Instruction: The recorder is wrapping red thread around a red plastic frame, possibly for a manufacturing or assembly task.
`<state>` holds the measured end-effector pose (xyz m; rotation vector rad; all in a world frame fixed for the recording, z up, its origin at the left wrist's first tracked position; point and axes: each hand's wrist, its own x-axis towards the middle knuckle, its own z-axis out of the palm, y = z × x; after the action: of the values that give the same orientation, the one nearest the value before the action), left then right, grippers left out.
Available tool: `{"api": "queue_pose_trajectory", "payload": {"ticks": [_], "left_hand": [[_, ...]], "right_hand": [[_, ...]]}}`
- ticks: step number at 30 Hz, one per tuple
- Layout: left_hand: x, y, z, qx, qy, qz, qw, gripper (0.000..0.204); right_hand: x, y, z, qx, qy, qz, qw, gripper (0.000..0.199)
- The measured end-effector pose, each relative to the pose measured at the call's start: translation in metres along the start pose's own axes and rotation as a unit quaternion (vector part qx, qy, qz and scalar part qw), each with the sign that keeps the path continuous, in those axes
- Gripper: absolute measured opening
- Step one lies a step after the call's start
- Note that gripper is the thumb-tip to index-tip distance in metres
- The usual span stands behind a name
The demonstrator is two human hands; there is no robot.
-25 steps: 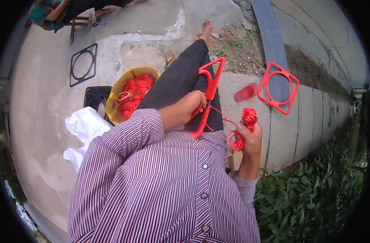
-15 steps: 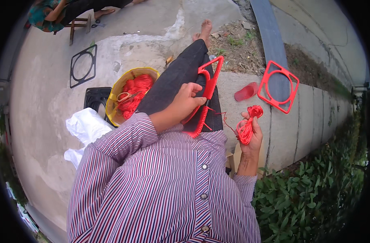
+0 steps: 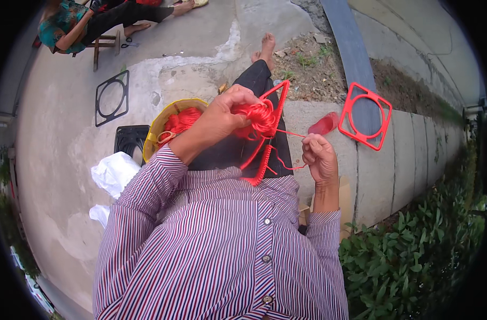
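A red square frame (image 3: 269, 133) stands on edge on my lap, partly wound with red cord. My left hand (image 3: 224, 112) grips a bundle of red cord (image 3: 258, 118) against the frame's upper part. My right hand (image 3: 319, 156) is to the right of the frame, its fingers pinched on a thin strand of the red cord (image 3: 290, 133) that runs taut back to the frame. A loose loop of cord hangs below the strand. My leg in dark trousers stretches out ahead with a bare foot.
A yellow basin (image 3: 163, 125) of red cord sits at my left, with black frames (image 3: 111, 96) and white bags (image 3: 114, 170) beyond. Another red frame (image 3: 369, 116) and a red spool (image 3: 323, 125) lie on the concrete ledge. Another person sits far left; green bushes right.
The bundle of cord passed from my right hand to my left, which rose to the frame's upper part. My right hand now holds only a taut strand.
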<state>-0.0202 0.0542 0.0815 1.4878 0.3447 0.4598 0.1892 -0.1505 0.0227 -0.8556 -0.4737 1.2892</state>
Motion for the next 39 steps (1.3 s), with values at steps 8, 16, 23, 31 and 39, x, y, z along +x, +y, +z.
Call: {"api": "queue_pose_trajectory", "payload": {"ticks": [8, 16, 23, 31, 39], "left_hand": [[-0.016, -0.047, 0.037, 0.420, -0.146, -0.049, 0.894, 0.026], [-0.004, -0.075, 0.034, 0.184, 0.098, -0.059, 0.976, 0.029], [0.005, -0.097, 0.055, -0.272, 0.027, -0.349, 0.896, 0.009], [-0.004, -0.101, 0.061, -0.278, 0.018, -0.333, 0.901, 0.023], [-0.002, -0.098, 0.060, -0.286, 0.012, -0.344, 0.894, 0.022]], "right_hand": [[0.022, 0.034, 0.026, -0.550, -0.079, 0.057, 0.830, 0.032], [-0.007, -0.006, 0.013, -0.117, 0.152, -0.121, 0.974, 0.046], [-0.079, -0.081, -0.031, 0.135, 0.108, -0.315, 0.933, 0.021], [-0.021, 0.017, 0.025, -0.169, 0.198, -0.030, 0.965, 0.033], [-0.021, -0.028, 0.062, -0.103, 0.182, -0.056, 0.976, 0.017]]}}
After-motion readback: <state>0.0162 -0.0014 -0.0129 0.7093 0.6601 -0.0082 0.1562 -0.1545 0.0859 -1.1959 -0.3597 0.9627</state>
